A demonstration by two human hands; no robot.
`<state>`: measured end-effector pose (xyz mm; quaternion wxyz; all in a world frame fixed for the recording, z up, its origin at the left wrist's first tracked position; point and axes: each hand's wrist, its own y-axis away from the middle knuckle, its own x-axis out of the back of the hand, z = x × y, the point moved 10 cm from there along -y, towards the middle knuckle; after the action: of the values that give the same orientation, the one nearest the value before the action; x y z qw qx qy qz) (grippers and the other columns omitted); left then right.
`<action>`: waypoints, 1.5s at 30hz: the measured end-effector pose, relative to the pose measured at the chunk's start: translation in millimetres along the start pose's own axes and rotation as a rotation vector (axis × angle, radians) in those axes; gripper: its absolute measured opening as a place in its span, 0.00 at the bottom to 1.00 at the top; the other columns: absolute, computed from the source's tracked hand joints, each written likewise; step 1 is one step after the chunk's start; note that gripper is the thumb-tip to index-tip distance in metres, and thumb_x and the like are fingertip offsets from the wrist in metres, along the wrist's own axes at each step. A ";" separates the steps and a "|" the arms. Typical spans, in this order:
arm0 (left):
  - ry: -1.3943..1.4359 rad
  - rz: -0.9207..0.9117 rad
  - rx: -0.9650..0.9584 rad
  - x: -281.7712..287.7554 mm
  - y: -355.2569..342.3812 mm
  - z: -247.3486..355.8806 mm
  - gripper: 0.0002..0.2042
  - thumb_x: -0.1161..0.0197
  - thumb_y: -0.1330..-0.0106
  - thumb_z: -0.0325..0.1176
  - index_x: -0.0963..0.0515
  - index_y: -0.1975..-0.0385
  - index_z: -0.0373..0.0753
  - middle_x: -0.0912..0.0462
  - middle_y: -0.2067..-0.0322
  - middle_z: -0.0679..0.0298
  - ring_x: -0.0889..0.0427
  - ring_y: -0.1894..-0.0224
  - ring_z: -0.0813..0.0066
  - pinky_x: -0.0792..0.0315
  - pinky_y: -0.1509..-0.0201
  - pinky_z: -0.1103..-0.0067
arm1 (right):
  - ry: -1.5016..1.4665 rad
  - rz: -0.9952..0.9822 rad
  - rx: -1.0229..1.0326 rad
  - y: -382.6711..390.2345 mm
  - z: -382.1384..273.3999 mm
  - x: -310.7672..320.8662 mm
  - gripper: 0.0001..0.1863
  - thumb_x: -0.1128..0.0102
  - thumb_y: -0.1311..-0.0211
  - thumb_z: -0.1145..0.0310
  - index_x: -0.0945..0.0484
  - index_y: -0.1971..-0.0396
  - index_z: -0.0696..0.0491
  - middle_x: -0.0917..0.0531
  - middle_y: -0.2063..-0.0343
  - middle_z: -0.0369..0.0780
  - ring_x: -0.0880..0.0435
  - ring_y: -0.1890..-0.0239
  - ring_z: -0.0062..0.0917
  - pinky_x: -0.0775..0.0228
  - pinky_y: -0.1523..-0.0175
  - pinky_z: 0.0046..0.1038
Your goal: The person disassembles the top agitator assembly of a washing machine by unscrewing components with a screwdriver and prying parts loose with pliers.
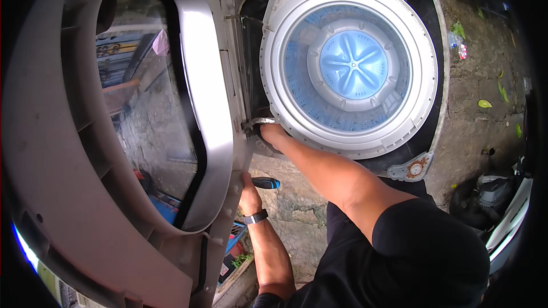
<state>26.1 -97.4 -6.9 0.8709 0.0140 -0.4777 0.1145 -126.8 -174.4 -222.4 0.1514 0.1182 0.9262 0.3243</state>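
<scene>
Top cover [40, 137] swung up, washer tub [354, 65] bared right of it: that much done. Our left hand [250, 195] at cover's edge, blue-black handle [266, 183] alongside; our right hand [272, 134] at machine's near-left corner, looks unfinished there. Fingers mostly hidden, grips we can't tell.

From my remote station I'm seeing weathered ground [471, 131] stretching down the frame's right side, where a yellow-green leaf [484, 104] is lying. Toward the upper right, a red-and-white scrap [463, 52] is sitting just beside some clear plastic [455, 40]. At lower right, a grey mechanical part [494, 189] is resting near a white panel [512, 217]. Green foliage [242, 259] is showing at bottom, left of centre.
</scene>
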 end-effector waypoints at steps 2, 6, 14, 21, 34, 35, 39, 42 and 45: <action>-0.021 -0.011 -0.028 -2.1 -4.0 2.3 0.09 0.36 0.32 0.30 0.19 0.66 0.28 0.16 0.68 0.61 0.20 0.64 0.70 0.26 0.56 0.70 | 0.054 -0.048 -0.001 -6.3 0.0 -0.3 0.13 0.48 0.33 0.75 0.16 0.56 0.58 0.13 0.56 0.50 0.14 0.53 0.41 0.23 0.50 0.41; 0.002 -0.030 -0.026 -5.5 -7.5 5.8 0.10 0.36 0.32 0.31 0.19 0.66 0.28 0.15 0.68 0.61 0.20 0.65 0.69 0.25 0.57 0.69 | 0.939 -0.311 0.315 -5.1 -9.5 -25.8 0.12 0.48 0.34 0.74 0.17 0.56 0.58 0.13 0.57 0.51 0.14 0.51 0.45 0.22 0.47 0.43; -0.007 -0.024 0.002 -2.6 -1.3 4.5 0.10 0.36 0.31 0.31 0.18 0.65 0.28 0.15 0.67 0.60 0.20 0.64 0.69 0.25 0.56 0.69 | 0.159 0.045 -0.054 12.5 -11.4 14.6 0.17 0.46 0.38 0.77 0.19 0.50 0.57 0.15 0.52 0.53 0.17 0.47 0.48 0.24 0.41 0.44; 0.026 -0.022 0.014 0.7 4.0 2.3 0.09 0.36 0.31 0.31 0.18 0.63 0.29 0.16 0.67 0.62 0.20 0.64 0.70 0.26 0.56 0.70 | -0.060 0.006 0.122 -3.7 -7.0 -0.7 0.20 0.52 0.43 0.86 0.21 0.55 0.51 0.16 0.54 0.49 0.19 0.47 0.47 0.27 0.42 0.45; 0.025 -0.025 0.045 -6.9 -1.4 -10.6 0.10 0.35 0.30 0.33 0.19 0.65 0.29 0.17 0.68 0.62 0.21 0.64 0.70 0.26 0.56 0.70 | 0.000 0.137 0.170 -6.8 4.4 4.8 0.16 0.52 0.33 0.77 0.21 0.49 0.53 0.17 0.49 0.52 0.20 0.45 0.50 0.29 0.39 0.46; 0.028 -0.034 0.025 -13.5 -6.9 -3.5 0.10 0.35 0.30 0.33 0.19 0.65 0.29 0.17 0.68 0.62 0.21 0.64 0.70 0.26 0.56 0.70 | 0.102 0.286 0.248 -12.3 -0.8 15.7 0.13 0.55 0.29 0.75 0.21 0.52 0.54 0.16 0.52 0.53 0.19 0.48 0.47 0.28 0.40 0.45; 0.078 -0.019 -0.018 -15.1 -8.4 0.7 0.11 0.35 0.30 0.33 0.19 0.63 0.29 0.17 0.68 0.62 0.21 0.65 0.69 0.25 0.55 0.69 | 0.020 0.291 0.136 -16.9 1.6 24.2 0.15 0.54 0.28 0.73 0.21 0.48 0.54 0.16 0.50 0.54 0.19 0.46 0.50 0.29 0.39 0.46; 0.038 0.004 0.041 -0.3 3.0 -20.2 0.11 0.35 0.30 0.33 0.19 0.62 0.29 0.16 0.66 0.61 0.20 0.65 0.69 0.25 0.55 0.68 | 0.041 0.000 0.245 11.5 -15.1 12.4 0.17 0.51 0.28 0.68 0.21 0.46 0.55 0.16 0.48 0.56 0.18 0.44 0.51 0.28 0.37 0.46; 0.051 0.003 0.050 -6.3 1.9 -10.8 0.11 0.35 0.31 0.32 0.18 0.62 0.28 0.15 0.65 0.61 0.20 0.64 0.69 0.24 0.54 0.67 | 0.449 -0.126 0.204 14.4 -15.0 9.6 0.19 0.47 0.27 0.62 0.20 0.44 0.56 0.16 0.47 0.57 0.17 0.43 0.51 0.27 0.35 0.45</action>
<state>31.4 -95.3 -18.2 0.8819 0.0323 -0.4526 0.1283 -139.3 -168.9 -204.1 -0.0507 -0.0001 0.9702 0.2370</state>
